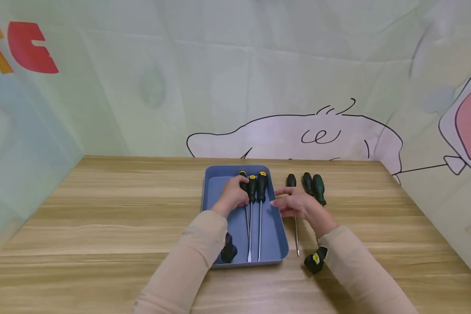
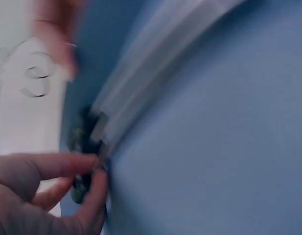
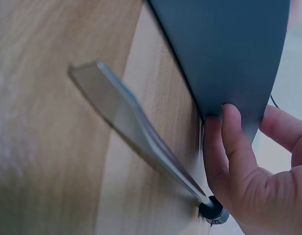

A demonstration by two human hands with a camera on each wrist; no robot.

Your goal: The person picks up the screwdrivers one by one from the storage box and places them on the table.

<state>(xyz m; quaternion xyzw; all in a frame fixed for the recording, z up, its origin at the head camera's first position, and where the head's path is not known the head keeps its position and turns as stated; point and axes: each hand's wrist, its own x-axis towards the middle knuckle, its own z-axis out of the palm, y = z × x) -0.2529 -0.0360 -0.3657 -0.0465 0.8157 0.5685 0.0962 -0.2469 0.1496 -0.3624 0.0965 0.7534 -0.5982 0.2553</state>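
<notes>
Head view shows a person at a wooden table (image 1: 121, 209), hands apart, with a blue tray (image 1: 274, 231) between them. The left hand (image 1: 234, 192) is inside it, fingers curled round the leftmost screwdriver (image 1: 244, 186); the middle screwdriver (image 1: 252, 188) and the rightmost screwdriver (image 1: 261, 186) lie just beside it. From where I stand, the bother is those two left shafts, which run together toward the tips: lift or shift the one handle and it could drag or roll its neighbour. The right hand (image 1: 298, 203) reaches to the tray's right wall, over a loose screwdriver (image 1: 291, 180) on the wood, so a sleeve or wrist dropping low could knock that one askew. A black handle (image 1: 308, 183) and a green handle (image 1: 319, 189) lie farther right, close enough for a careless elbow. Left wrist view is badly smeared; thumb and finger meet near the dark handles, but how firm the pinch is I can't tell, and a weak one might let the handle slip. Right wrist view has fairly straight fingers resting against the tray's outer wall, not wrapped round a tool. Too hard a push there would probably slide the tray sideways and set the screwdrivers rolling; the loose one's flat blade lies just beside, easily bumped.
</notes>
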